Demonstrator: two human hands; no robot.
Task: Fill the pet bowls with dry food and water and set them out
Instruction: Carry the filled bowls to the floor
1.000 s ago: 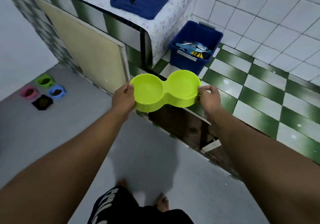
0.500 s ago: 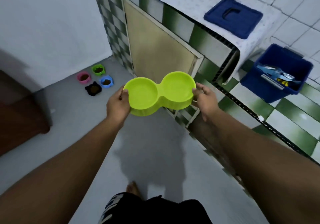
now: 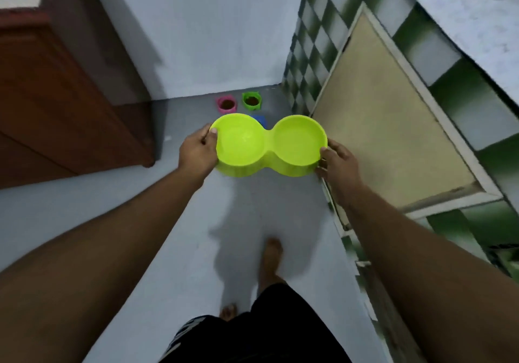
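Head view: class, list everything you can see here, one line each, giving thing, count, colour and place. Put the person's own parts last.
Double bowl: 1, lime green, held level above the floor, centre.
Pink bowl: 1, brown food inside, on the floor by the far wall.
Green bowl: 1, brown food inside, right of the pink bowl.
Blue bowl: 1, mostly hidden behind the double bowl.
Cabinet: 1, brown wood, left.
Panel: 1, beige, white frame, in the tiled counter, right.
Counter: 1, green and white tiles, pale top, right.
Floor: grey.
Left hand: grips the double bowl's left end.
Right hand: grips its right end.
Feet: 2, bare, below.
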